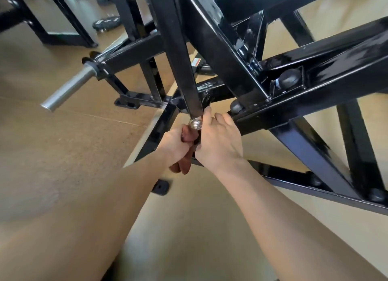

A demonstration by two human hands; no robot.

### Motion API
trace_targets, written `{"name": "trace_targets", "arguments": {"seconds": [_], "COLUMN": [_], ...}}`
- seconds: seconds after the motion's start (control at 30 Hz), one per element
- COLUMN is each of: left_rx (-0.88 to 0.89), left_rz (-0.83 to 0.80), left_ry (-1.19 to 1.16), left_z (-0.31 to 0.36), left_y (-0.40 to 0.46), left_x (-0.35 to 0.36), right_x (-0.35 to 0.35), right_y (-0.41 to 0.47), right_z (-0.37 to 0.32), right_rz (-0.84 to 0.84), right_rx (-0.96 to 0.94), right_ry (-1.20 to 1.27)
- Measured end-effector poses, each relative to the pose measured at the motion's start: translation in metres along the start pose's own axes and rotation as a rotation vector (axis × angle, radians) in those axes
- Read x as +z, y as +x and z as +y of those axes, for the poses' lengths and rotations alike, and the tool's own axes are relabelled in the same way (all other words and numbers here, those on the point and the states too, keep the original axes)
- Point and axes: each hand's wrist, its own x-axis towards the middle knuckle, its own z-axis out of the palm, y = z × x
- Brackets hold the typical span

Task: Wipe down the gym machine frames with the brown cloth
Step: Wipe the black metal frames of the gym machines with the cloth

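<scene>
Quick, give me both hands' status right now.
Left hand: closed, gripping the brown cloth just below the chrome knob.
Right hand: open, resting on the black frame bar; holds nothing visible.

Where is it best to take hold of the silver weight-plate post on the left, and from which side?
Grip the silver post around its bare round shaft, near the free end. Come from above or the side: it juts out from the black frame, nothing on it.

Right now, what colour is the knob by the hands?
Shiny silver knob; head view.
</scene>
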Motion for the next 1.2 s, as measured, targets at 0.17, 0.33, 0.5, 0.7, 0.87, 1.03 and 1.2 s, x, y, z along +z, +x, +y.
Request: {"name": "trace_targets", "arguments": {"seconds": [0.17, 0.33, 0.5, 0.7, 0.87, 1.03, 1.2], "left_rx": [0.052, 0.142, 0.319, 0.791, 1.027, 1.211, 1.108], "left_rz": [-0.043, -0.167, -0.073, 0.095, 0.203, -0.032, 0.014], "left_ry": [0.052, 0.046, 0.016, -0.323, -0.253, -0.02, -0.021], "left_z": [-0.024, -0.05, -0.04, -0.01, 0.028, 0.029, 0.003], "left_y": [0.023, 0.053, 0.066, 0.075, 0.106, 0.117, 0.137], "left_x": [0.0, -0.019, -0.074, -0.118, -0.109, -0.077, -0.085], "right_x": [0.002, 0.003, 0.011, 0.013, 0.027, 0.024, 0.023], "right_y": [0.007, 0.012, 0.02, 0.031, 0.046, 0.046, 0.053], "right_z": [-0.009, -0.023, -0.039, -0.07, -0.093, -0.1, -0.11], "right_rz": [0.031, 0.09, 0.182, 0.42, 0.571, 0.552, 0.635], "right_rx": [0.076, 0.194, 0.37, 0.609, 0.868, 0.94, 0.99], "right_ry": [0.026, 0.089, 0.144, 0.386, 0.54, 0.601, 0.662]}}
